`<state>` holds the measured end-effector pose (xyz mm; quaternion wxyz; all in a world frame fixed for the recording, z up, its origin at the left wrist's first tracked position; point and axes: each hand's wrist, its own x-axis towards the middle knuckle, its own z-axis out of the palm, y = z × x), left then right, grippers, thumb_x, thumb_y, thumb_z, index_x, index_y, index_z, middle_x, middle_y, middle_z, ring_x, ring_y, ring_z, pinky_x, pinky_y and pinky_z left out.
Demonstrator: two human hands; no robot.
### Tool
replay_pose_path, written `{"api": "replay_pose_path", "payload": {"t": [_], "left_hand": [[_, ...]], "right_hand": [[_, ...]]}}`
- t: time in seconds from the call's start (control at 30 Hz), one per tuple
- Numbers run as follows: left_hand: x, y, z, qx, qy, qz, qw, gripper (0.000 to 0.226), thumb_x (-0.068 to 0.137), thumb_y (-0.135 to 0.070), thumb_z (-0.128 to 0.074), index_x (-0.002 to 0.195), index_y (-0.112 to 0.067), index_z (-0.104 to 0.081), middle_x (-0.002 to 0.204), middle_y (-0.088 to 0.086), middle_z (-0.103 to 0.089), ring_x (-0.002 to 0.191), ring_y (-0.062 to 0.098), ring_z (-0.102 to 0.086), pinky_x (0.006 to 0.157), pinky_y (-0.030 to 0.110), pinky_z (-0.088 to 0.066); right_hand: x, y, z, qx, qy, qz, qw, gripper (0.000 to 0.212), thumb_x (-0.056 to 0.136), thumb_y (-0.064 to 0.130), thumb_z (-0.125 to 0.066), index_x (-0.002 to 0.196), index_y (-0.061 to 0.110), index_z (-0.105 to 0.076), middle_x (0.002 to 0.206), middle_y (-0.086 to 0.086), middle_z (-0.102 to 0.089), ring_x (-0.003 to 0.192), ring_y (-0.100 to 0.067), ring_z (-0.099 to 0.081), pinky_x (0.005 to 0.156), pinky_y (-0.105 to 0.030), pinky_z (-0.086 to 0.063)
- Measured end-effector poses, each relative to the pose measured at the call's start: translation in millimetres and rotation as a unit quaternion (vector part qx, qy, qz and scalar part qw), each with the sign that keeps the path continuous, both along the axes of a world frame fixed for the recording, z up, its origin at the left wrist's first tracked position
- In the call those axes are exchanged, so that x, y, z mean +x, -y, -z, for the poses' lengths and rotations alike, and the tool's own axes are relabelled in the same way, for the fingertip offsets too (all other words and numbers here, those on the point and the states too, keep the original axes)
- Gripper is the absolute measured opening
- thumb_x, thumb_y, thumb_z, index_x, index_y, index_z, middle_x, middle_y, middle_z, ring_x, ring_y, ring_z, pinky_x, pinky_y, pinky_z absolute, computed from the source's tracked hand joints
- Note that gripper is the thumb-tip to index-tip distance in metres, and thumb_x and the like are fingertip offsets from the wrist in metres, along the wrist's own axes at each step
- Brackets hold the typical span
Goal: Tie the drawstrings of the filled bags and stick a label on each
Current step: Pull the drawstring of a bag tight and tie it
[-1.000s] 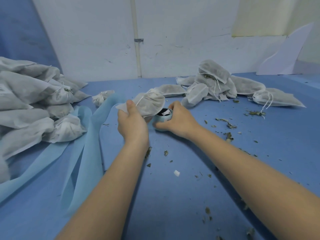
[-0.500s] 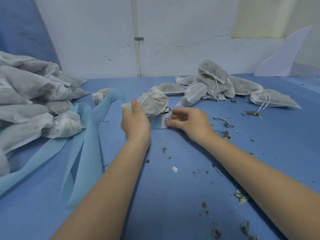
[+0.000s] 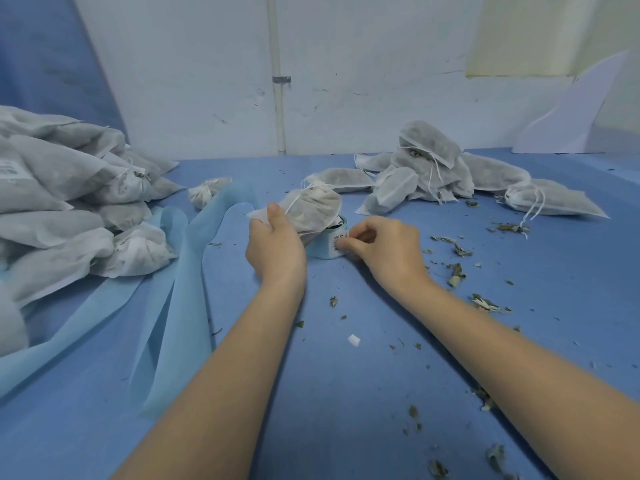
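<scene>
My left hand (image 3: 273, 242) grips a filled white drawstring bag (image 3: 313, 209) by its lower end and holds it just above a pale blue label roll (image 3: 327, 242) standing on the table. My right hand (image 3: 384, 245) is at the right side of the roll, its fingertips pinching at a white printed label (image 3: 338, 243) on the roll's outer face. A pile of filled bags (image 3: 429, 171) with loose strings lies at the back right. A larger heap of tied bags (image 3: 72, 206) fills the left side.
The blue table (image 3: 346, 393) is strewn with dried leaf crumbs (image 3: 457, 271), mostly on the right. Pale blue strips of label backing (image 3: 173, 289) trail across the left half. One small tied bag (image 3: 206, 194) lies alone near the back. A white wall rises right behind the table.
My right hand has come off the top of the label roll and moved to its right side, where its fingertips now pick at a label. My left hand has kept hold of the bag.
</scene>
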<state>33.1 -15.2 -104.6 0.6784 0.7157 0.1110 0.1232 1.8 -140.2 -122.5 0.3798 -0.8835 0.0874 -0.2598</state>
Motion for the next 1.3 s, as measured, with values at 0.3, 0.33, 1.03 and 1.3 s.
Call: {"api": "replay_pose_path", "payload": {"t": [0.3, 0.33, 1.03, 1.3], "left_hand": [[-4.3, 4.7, 0.4, 0.013, 0.023, 0.009, 1.0, 0.031, 0.1, -0.042, -0.033, 0.1, -0.014, -0.049, 0.092, -0.003, -0.047, 0.09, 0.017, -0.04, 0.074, 0.025, -0.028], [-4.6, 4.9, 0.3, 0.016, 0.024, 0.008, 1.0, 0.035, 0.1, -0.042, -0.032, 0.103, -0.012, -0.05, 0.093, -0.002, -0.046, 0.09, 0.017, -0.04, 0.074, 0.025, -0.028], [-25.0, 7.7, -2.7, 0.031, 0.224, 0.215, 0.95, 0.009, 0.095, -0.035, -0.052, 0.088, -0.037, -0.058, 0.078, -0.024, -0.064, 0.073, -0.013, -0.058, 0.066, 0.005, -0.043], [-33.2, 15.7, -7.3, -0.053, 0.19, 0.277, 0.941, 0.017, 0.099, -0.025, -0.046, 0.093, -0.026, -0.062, 0.094, -0.001, -0.067, 0.089, 0.015, -0.063, 0.083, 0.036, -0.051]], "right_hand": [[-16.4, -0.9, -5.2, -0.191, -0.016, -0.073, 0.979, 0.014, 0.086, 0.029, -0.069, 0.09, 0.016, -0.068, 0.097, 0.0, -0.058, 0.09, -0.02, -0.057, 0.083, -0.035, -0.047], [-18.1, -1.3, -4.9, -0.183, -0.025, -0.081, 0.98, 0.015, 0.084, 0.031, -0.072, 0.09, 0.017, -0.069, 0.101, 0.0, -0.057, 0.091, -0.018, -0.056, 0.084, -0.032, -0.046], [-41.3, 24.3, -76.6, -0.069, -0.024, -0.176, 0.982, 0.015, 0.074, 0.039, -0.077, 0.078, 0.028, -0.068, 0.141, 0.012, -0.043, 0.13, -0.002, -0.037, 0.107, -0.031, -0.034], [-40.0, 21.5, -70.8, 0.029, 0.015, -0.142, 0.989, 0.026, 0.071, 0.033, -0.081, 0.08, 0.022, -0.06, 0.11, 0.004, -0.066, 0.101, -0.004, -0.059, 0.084, -0.024, -0.045]]}}
